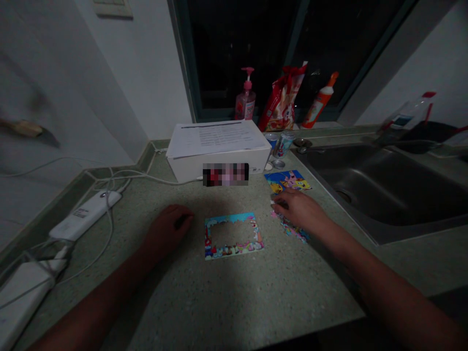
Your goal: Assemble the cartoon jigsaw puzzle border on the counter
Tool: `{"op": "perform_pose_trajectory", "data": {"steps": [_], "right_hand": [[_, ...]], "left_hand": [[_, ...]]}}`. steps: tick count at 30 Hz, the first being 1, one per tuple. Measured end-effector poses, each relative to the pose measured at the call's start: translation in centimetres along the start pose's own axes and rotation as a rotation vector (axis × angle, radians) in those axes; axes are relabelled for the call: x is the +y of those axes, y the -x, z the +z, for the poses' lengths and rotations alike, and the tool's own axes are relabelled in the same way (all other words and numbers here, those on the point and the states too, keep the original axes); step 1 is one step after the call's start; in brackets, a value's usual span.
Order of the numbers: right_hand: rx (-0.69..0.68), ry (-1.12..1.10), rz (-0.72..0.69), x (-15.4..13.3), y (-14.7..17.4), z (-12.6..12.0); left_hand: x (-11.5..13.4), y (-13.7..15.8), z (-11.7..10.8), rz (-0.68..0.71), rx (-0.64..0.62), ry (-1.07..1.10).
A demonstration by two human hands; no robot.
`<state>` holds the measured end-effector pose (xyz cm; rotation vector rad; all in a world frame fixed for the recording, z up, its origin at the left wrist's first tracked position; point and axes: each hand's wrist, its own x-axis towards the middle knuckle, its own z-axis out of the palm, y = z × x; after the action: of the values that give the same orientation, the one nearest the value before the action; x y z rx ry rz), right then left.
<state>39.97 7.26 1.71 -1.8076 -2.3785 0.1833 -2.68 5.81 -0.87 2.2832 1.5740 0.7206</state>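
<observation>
A puzzle frame (234,252) with a colourful cartoon border lies flat on the counter, its middle bare. To its left rests my left hand (168,224), fingers loosely bent, thumb apart from them, nothing seen in the grasp. On the other side my right hand (294,207) reaches over a small heap of loose puzzle pieces (295,233). Between its thumb and fingertips is a small pale puzzle piece (273,203), partly hidden. Just beyond that hand is a cartoon picture card (287,180), its near edge covered by my fingers.
A white box (215,163) with a printed sheet on top stands behind, a phone-like object (225,174) leaning on it. Cans (283,144) and a steel sink (387,195) are to the right. Power strips (86,214) and cables lie left. Bottles and a red bag line the windowsill.
</observation>
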Motion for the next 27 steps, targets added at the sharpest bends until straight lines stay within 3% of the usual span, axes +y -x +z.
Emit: {"op": "perform_pose_trajectory", "data": {"steps": [7, 27], "right_hand": [[0.02, -0.085, -0.115, -0.02, 0.04, 0.1], [0.078, 0.037, 0.058, -0.18, 0.01, 0.24]], "left_hand": [[-0.15, 0.03, 0.11, 0.007, 0.008, 0.008], [-0.24, -0.02, 0.1, 0.009, 0.003, 0.011]]}}
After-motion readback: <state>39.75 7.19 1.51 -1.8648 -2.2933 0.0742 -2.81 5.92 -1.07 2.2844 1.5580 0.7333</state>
